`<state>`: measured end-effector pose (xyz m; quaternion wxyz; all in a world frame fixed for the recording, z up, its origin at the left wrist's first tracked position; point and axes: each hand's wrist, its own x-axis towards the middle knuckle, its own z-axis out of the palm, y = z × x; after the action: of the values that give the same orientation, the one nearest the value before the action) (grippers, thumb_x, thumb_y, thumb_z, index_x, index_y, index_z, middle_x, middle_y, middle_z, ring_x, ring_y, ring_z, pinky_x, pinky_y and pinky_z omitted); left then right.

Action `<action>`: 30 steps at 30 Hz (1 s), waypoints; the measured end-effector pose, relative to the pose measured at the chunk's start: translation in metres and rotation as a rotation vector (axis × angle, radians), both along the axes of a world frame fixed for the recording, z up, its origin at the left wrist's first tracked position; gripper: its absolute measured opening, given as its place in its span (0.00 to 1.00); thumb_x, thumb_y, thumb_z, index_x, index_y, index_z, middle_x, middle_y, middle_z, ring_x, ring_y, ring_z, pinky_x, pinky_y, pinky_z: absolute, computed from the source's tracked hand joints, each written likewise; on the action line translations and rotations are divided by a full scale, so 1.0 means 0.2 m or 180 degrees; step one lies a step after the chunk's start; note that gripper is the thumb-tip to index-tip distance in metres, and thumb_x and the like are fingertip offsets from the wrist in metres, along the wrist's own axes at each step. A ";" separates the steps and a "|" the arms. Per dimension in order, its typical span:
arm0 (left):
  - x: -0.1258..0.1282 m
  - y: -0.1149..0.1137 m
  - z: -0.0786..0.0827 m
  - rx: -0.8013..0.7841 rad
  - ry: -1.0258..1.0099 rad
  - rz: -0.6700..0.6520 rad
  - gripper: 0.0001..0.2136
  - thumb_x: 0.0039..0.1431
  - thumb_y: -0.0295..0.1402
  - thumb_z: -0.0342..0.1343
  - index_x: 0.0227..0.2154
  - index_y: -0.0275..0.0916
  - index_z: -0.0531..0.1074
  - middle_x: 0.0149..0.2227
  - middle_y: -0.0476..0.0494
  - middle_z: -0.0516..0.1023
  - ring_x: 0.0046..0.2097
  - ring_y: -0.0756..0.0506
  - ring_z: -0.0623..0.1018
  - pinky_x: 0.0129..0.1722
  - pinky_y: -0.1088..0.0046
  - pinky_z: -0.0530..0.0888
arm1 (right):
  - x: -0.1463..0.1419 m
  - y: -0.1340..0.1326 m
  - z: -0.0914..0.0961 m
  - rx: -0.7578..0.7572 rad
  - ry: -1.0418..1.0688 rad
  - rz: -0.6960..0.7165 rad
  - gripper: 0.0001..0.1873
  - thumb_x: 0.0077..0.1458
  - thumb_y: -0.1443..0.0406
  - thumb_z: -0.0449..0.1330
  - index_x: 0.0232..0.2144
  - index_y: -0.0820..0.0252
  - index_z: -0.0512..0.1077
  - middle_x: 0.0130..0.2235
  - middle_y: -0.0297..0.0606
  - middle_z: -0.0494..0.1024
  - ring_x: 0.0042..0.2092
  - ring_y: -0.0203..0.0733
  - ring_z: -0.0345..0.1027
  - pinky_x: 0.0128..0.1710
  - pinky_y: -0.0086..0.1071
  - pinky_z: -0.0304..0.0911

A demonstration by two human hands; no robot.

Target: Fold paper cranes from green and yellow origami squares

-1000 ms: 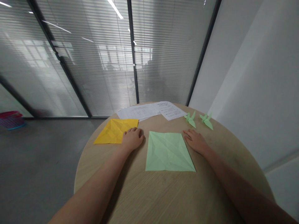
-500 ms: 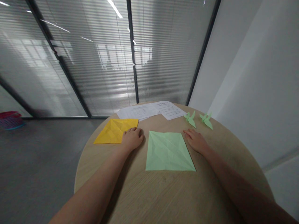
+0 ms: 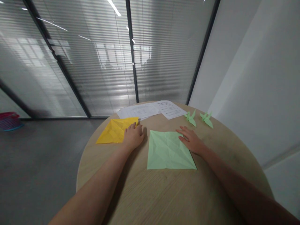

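Lying toward the table's (image 3: pixel 164 197) left edge from the nearer right hand (image 3: pixel 191 140), the green paper (image 3: pixel 168 153) has a corner beneath its loosely spread, empty fingers (image 3: pixel 185 133).

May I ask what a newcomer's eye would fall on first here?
Probably the bright yellow sheet on the left, partly covered by the left hand. Next, the creased pale green sheet near centre, the right hand over its far right corner. Two folded green shapes sit beyond, at right.
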<state>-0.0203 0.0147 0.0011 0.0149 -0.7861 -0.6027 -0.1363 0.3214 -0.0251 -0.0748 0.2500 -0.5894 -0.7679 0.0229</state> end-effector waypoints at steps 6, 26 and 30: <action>0.11 -0.14 0.11 -0.0313 -0.0024 -0.0050 0.19 0.69 0.39 0.46 0.42 0.38 0.82 0.43 0.31 0.84 0.46 0.34 0.83 0.45 0.60 0.76 | -0.04 -0.04 0.02 -0.0484 -0.0339 0.0058 0.24 0.69 0.57 0.53 0.63 0.51 0.71 0.69 0.47 0.66 0.72 0.62 0.52 0.66 0.66 0.49; 0.11 -0.13 0.09 -0.0648 -0.1187 -0.1493 0.08 0.66 0.32 0.51 0.38 0.40 0.76 0.36 0.44 0.82 0.38 0.44 0.79 0.38 0.70 0.72 | -0.07 -0.12 0.25 -0.1072 0.1577 0.0254 0.27 0.57 0.54 0.65 0.57 0.56 0.75 0.45 0.43 0.84 0.43 0.50 0.79 0.43 0.41 0.73; 0.11 -0.14 0.10 -0.0461 -0.1594 -0.1405 0.08 0.67 0.35 0.52 0.41 0.41 0.75 0.38 0.43 0.82 0.39 0.43 0.80 0.42 0.66 0.75 | -0.10 -0.15 0.29 -0.1924 0.2534 0.0642 0.18 0.54 0.51 0.67 0.42 0.54 0.81 0.43 0.42 0.85 0.43 0.54 0.81 0.41 0.44 0.76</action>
<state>0.0012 -0.0124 0.0219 -0.2194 -0.8387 -0.4111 -0.2819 0.3013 -0.0553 -0.0178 0.3380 -0.5039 -0.6252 0.4909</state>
